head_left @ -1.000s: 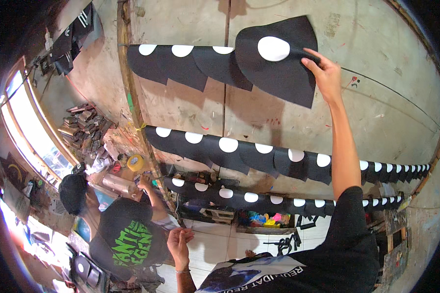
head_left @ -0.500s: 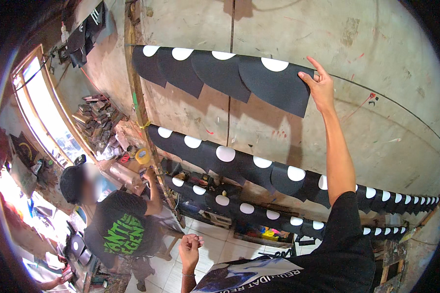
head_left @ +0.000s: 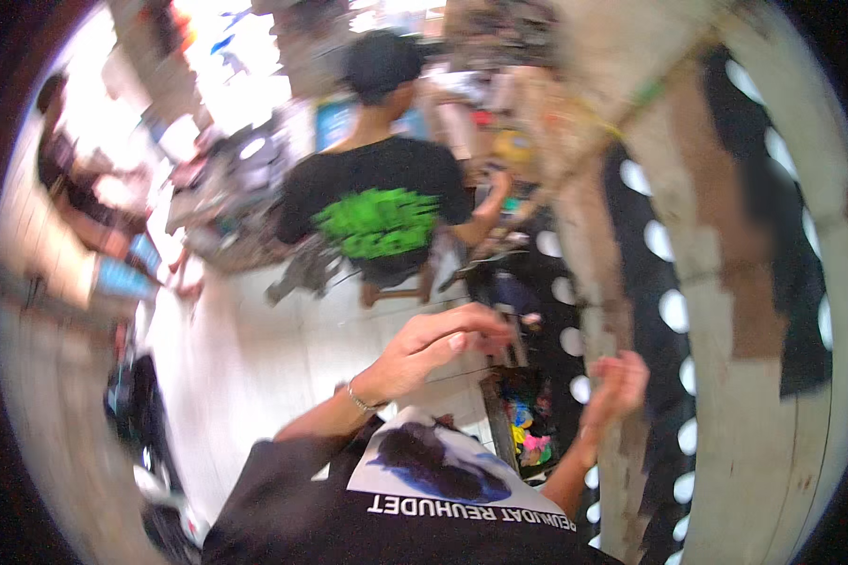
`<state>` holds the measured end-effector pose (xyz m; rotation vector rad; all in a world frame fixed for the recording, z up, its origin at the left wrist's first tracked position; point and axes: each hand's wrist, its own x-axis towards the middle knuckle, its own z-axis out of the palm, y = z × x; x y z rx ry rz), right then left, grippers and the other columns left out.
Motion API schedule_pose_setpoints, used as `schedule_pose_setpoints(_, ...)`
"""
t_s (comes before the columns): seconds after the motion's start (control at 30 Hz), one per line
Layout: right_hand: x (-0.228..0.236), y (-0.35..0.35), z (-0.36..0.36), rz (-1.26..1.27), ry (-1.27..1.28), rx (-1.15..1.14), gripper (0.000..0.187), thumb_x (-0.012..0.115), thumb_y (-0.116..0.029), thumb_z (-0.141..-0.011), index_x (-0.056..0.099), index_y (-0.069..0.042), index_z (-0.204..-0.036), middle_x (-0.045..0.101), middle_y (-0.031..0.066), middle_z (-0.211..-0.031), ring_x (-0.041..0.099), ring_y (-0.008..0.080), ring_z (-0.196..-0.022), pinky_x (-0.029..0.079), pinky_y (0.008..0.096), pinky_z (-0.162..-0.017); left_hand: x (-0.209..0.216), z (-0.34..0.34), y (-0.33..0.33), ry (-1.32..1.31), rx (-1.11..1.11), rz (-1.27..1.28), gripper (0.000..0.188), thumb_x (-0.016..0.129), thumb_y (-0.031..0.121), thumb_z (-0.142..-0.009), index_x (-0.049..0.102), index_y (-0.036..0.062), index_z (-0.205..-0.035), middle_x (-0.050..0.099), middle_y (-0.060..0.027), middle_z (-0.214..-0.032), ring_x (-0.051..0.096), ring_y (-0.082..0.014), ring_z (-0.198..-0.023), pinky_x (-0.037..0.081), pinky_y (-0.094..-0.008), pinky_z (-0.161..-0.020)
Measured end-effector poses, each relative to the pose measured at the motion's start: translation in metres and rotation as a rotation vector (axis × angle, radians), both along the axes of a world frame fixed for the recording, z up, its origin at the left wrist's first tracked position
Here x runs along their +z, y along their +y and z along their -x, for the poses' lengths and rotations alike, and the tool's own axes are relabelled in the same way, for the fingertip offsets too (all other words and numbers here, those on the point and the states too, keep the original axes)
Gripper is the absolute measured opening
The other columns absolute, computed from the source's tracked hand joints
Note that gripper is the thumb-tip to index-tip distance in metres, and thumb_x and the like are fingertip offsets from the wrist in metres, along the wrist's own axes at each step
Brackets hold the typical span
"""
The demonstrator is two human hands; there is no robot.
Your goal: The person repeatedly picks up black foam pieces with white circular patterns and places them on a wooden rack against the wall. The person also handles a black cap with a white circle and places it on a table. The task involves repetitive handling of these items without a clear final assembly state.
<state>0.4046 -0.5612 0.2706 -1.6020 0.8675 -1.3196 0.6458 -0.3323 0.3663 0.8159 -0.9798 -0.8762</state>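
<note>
My left hand [head_left: 433, 350] is in front of my chest, palm down, its fingers stretched forward. Nothing shows in it, though its fingertips are blurred. To its right my right hand [head_left: 616, 388] is lifted beside the hanging rows, smeared by motion, so I cannot make out whether its fingers hold anything. Nearest to it is a row of black sheet pieces [head_left: 643, 282] with white round spots along the edge. Another row of black pieces [head_left: 790, 273] hangs farther right against the wall, and a lower row [head_left: 567, 311] runs on the left side.
A person in a black shirt [head_left: 377, 202] sits ahead at a cluttered workbench [head_left: 231, 235]. Another person [head_left: 75, 179] is at the far left. A wooden post [head_left: 650, 99] stands by the rows. Below is a box [head_left: 499, 424] of colourful scraps on the pale tiled floor [head_left: 254, 377].
My view has swung left, away from the wall. My right hand has come off the end of the upper row and dropped low. My left hand has gone from curled to stretched fingers.
</note>
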Motion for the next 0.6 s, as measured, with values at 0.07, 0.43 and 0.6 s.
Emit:
schedule_pose_setpoints(0.07, -0.092, 0.062, -0.083, -0.306, 0.203, 0.573, 0.032, 0.052, -0.015, -0.089, 0.045, -0.001, -0.117, 0.059, 0.0112, -0.099, 0.060, 0.0186, -0.077, 0.051, 0.0322, -0.068, 0.041, -0.016, 0.051, 0.187, -0.105, 0.230, 0.068, 0.042, 0.057, -0.087, 0.054, -0.0028, -0.116, 0.042, -0.0186, -0.125, 0.046, -0.0263, -0.112, 0.038, -0.0391, -0.093)
schedule_pose_setpoints(0.43, -0.302, 0.273, -0.291, -0.192, 1.213, 1.585, 0.035, 0.065, -0.024, -0.077, 0.062, 0.001, -0.103, 0.067, 0.0157, -0.084, 0.065, 0.0204, -0.072, 0.049, 0.0314, -0.065, 0.113, -0.105, 0.253, 0.159, -0.020, 0.490, 0.065, 0.039, 0.057, -0.087, 0.055, -0.0018, -0.110, 0.041, -0.0199, -0.124, 0.043, -0.0289, -0.114, 0.033, -0.0404, -0.095)
schedule_pose_setpoints(0.6, -0.274, 0.316, -0.441, 0.246, 0.936, 1.549, 0.026, 0.060, -0.017, -0.077, 0.062, 0.002, -0.095, 0.065, 0.0143, -0.076, 0.063, 0.0176, -0.061, 0.050, 0.0288, -0.061, 0.104, -0.164, 0.300, 0.146, 0.113, 0.432, 0.064, 0.038, 0.057, -0.088, 0.055, -0.0014, -0.107, 0.040, -0.0204, -0.124, 0.042, -0.0301, -0.114, 0.031, -0.0410, -0.097)
